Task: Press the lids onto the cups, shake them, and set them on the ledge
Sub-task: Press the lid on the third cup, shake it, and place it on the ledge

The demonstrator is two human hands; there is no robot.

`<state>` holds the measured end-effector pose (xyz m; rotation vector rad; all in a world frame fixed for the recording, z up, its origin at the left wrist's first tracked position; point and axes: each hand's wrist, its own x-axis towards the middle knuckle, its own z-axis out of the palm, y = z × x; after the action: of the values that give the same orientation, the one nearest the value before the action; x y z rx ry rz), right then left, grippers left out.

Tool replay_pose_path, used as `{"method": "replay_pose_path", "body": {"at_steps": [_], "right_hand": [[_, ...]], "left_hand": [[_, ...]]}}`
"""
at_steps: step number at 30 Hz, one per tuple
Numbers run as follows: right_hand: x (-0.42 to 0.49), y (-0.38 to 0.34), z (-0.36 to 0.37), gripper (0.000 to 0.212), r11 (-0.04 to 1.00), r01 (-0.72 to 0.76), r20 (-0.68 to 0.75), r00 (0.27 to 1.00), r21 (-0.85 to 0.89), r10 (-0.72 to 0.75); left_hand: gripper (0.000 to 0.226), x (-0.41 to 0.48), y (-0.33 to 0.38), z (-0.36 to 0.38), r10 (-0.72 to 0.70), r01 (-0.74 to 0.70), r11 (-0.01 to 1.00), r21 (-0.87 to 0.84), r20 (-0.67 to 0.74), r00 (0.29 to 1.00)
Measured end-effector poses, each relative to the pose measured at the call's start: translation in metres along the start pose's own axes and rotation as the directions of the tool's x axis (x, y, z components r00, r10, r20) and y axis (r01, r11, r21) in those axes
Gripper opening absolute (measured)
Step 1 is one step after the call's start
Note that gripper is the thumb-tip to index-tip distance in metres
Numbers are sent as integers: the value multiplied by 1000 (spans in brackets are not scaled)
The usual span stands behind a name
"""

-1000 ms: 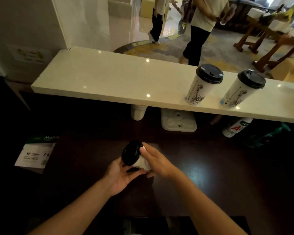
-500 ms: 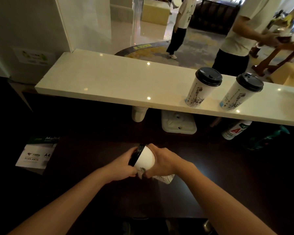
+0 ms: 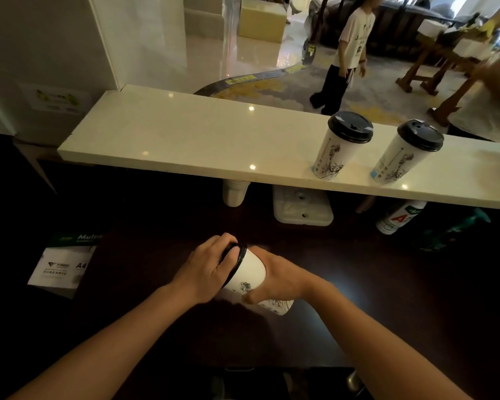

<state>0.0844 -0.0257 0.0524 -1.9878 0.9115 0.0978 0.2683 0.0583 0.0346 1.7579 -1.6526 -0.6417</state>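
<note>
2 lidded cups (image 3: 342, 145) set on ledge (image 3: 185, 134); 3rd cup (image 3: 250, 274) grasped sideways, right hand (image 3: 280, 280) on body, left hand (image 3: 211, 267) on lid (image 3: 237, 262); placement pending.

Your left hand (image 3: 207, 268) is cupped flat over something, fingers spread; your right hand (image 3: 280, 280) wraps it in a closed grip, both forearms converging.
</note>
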Motion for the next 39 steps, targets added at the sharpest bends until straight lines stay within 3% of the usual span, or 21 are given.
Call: {"method": "replay_pose_path", "body": {"at_steps": [6, 10, 12, 14, 20, 24, 26, 28, 30, 32, 33, 34, 36, 39], "right_hand": [[-6, -2, 0, 83, 994, -23, -26, 999, -103, 20], [-8, -4, -1, 88, 959, -29, -65, 998, -284, 11], [-9, -7, 0, 88, 882, -27, -102, 994, -470, -24], [-11, -9, 3, 89, 771, -19, -131, 988, -636, -84], [-18, -9, 10, 96, 540, -50, -158, 975, -840, -154], [-22, -9, 11, 89, 470, -53, -159, 969, -881, -187], [-23, -6, 13, 91, 475, -73, -176, 968, -877, -177], [-24, 0, 15, 95, 507, -104, -215, 962, -856, -166], [-27, 7, 16, 95, 595, -143, -279, 949, -791, -144], [-32, 14, 16, 93, 761, -195, -367, 928, -619, -61], [-34, 18, 18, 92, 853, -213, -402, 916, -477, 4], [-37, 20, 18, 91, 927, -211, -422, 904, -310, 65], [-42, 22, 19, 88, 984, -179, -427, 888, 15, 169], [-50, 21, 13, 81, 949, -171, -414, 869, 264, 271]], "left_hand": [[40, 1, 3, 5, -130, 137, 979, -151, 56, 990], [62, 4, 13, 6, -270, 287, 946, -152, 126, 955], [60, 9, 17, 10, -451, 482, 863, -151, 201, 870], [52, 14, 22, 14, -603, 684, 686, -249, 333, 725], [59, 23, 21, 24, -641, 840, 435, -325, 543, 542], [61, 31, 24, 22, -643, 933, 259, -252, 675, 361], [62, 34, 26, 20, -643, 946, 249, -207, 695, 321], [63, 34, 27, 24, -647, 918, 344, -199, 658, 385], [65, 31, 24, 33, -623, 815, 511, -272, 536, 570], [58, 24, 16, 45, -510, 577, 739, -348, 269, 817], [50, 19, 7, 49, -391, 403, 868, -292, 102, 915], [47, 14, -4, 52, -256, 252, 954, -165, -5, 967], [56, 4, -26, 58, -145, 148, 980, 130, -31, 989], [81, -8, -63, 73, -284, 196, 836, 513, 98, 954]]}}
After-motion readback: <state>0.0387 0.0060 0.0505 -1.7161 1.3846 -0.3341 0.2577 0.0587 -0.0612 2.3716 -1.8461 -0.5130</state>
